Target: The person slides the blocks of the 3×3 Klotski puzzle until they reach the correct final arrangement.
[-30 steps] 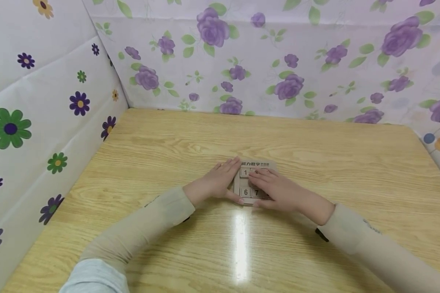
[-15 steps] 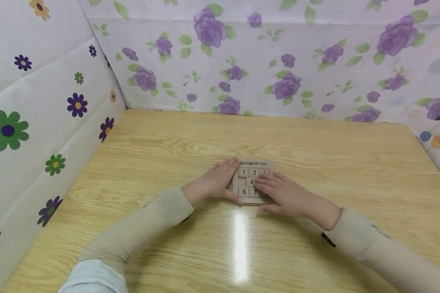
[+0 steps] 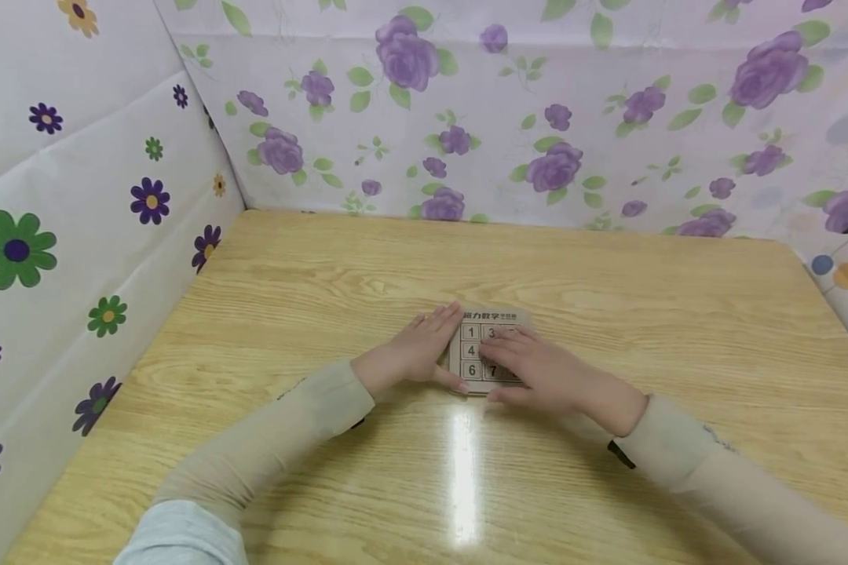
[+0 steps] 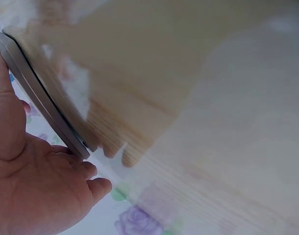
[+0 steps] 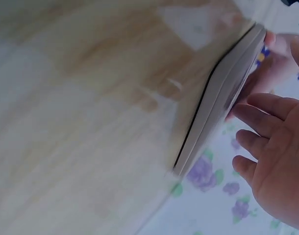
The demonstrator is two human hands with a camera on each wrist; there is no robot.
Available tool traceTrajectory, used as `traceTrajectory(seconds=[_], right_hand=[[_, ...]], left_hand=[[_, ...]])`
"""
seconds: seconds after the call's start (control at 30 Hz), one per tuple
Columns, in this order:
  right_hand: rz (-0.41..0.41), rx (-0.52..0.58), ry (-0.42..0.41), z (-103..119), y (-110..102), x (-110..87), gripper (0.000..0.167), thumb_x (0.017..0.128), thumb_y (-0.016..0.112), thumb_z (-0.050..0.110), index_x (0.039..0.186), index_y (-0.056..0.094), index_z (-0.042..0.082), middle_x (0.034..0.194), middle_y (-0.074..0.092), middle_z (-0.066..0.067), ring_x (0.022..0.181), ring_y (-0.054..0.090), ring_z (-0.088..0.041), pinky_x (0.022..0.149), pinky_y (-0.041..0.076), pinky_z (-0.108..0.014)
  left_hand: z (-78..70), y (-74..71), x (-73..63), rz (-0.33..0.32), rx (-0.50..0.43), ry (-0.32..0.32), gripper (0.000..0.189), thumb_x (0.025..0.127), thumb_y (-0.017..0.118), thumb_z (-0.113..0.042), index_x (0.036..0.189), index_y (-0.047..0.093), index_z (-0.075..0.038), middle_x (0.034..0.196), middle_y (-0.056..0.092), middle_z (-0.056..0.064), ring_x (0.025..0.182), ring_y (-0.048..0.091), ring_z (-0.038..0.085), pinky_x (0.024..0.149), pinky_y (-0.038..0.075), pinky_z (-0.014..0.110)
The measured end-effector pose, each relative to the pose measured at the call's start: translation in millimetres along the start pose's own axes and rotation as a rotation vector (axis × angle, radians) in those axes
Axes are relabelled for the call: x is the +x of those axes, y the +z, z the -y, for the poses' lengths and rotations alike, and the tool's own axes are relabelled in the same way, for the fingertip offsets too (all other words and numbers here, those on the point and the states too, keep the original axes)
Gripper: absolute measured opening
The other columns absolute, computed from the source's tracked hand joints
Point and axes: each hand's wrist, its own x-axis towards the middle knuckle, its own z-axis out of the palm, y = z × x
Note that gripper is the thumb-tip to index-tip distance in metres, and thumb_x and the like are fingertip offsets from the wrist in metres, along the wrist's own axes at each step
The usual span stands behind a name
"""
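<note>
A flat number slide puzzle (image 3: 477,388) with a printed heading lies on the wooden table. My left hand (image 3: 424,349) braces its left side, the thumb at the near corner and the fingers along the far one. In the left wrist view, thumb and fingers span the puzzle's edge (image 4: 44,100). My right hand (image 3: 540,369) reaches over from the right, its nearly straight fingertips on the middle row. Tile 4 (image 3: 471,351) sits in the left column between tile 1 (image 3: 471,333) and tile 6 (image 3: 472,370). Tiles to the right are partly covered by my right hand.
The wooden table (image 3: 367,259) stretches around the puzzle, with a bright reflection near the front. A purple-flowered cloth (image 3: 495,110) hangs behind it, and another flowered cloth (image 3: 99,235) borders the left side.
Tile 4 has slid left into the gap in the left column. My right hand shifted right, then back left over the tiles; my left hand has stayed in place.
</note>
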Motion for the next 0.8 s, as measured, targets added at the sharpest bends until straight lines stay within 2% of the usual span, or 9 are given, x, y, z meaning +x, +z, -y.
traceTrajectory(seconds=[0.17, 0.27, 0.43, 0.6, 0.8], right_hand=[[-0.044, -0.013, 0.033, -12.8, -4.1, -8.1, 0.068, 0.091, 0.059, 0.044, 0.141, 0.043, 0.001, 0.146, 0.044, -0.016, 0.140, 0.030, -0.037, 0.117, 0.018, -0.055], [-0.043, -0.022, 0.047, -17.1, -4.6, -11.4, 0.070, 0.090, 0.060, 0.044, 0.142, 0.041, 0.000, 0.146, 0.043, -0.017, 0.140, 0.029, -0.039, 0.117, 0.018, -0.055], [-0.052, -0.019, 0.015, -16.4, -3.5, -9.7, 0.069, 0.090, 0.060, 0.045, 0.141, 0.043, 0.001, 0.145, 0.045, -0.016, 0.139, 0.031, -0.038, 0.116, 0.019, -0.055], [-0.011, -0.017, -0.016, -12.8, -2.1, -10.2, 0.064, 0.091, 0.058, 0.043, 0.140, 0.045, 0.003, 0.145, 0.045, -0.016, 0.139, 0.032, -0.037, 0.116, 0.019, -0.056], [-0.007, -0.005, 0.010, -16.9, -0.6, -19.5, 0.063, 0.091, 0.060, 0.040, 0.140, 0.045, 0.003, 0.145, 0.046, -0.013, 0.139, 0.033, -0.035, 0.117, 0.018, -0.055]], left_hand=[[0.0, -1.3, 0.3, 0.012, -0.002, -0.005, 0.123, 0.071, 0.069, -0.064, 0.153, -0.003, -0.006, 0.160, -0.009, 0.007, 0.148, -0.003, 0.024, 0.120, 0.000, 0.041], [0.5, -1.3, 0.2, 0.012, -0.002, -0.006, 0.123, 0.071, 0.070, -0.063, 0.153, -0.003, -0.006, 0.160, -0.008, 0.007, 0.148, -0.003, 0.024, 0.120, 0.000, 0.041], [1.5, 1.1, 0.0, 0.004, -0.005, -0.010, 0.124, 0.070, 0.070, -0.063, 0.153, -0.003, -0.006, 0.160, -0.008, 0.007, 0.148, -0.002, 0.024, 0.120, 0.001, 0.041], [0.6, 3.1, 0.7, 0.011, -0.015, -0.003, 0.124, 0.071, 0.069, -0.064, 0.152, -0.004, -0.006, 0.160, -0.009, 0.007, 0.148, -0.003, 0.024, 0.120, 0.000, 0.041], [-1.0, 0.0, -0.9, 0.003, -0.014, -0.007, 0.123, 0.071, 0.071, -0.062, 0.153, -0.002, -0.006, 0.160, -0.007, 0.008, 0.148, -0.002, 0.025, 0.120, 0.001, 0.041]])
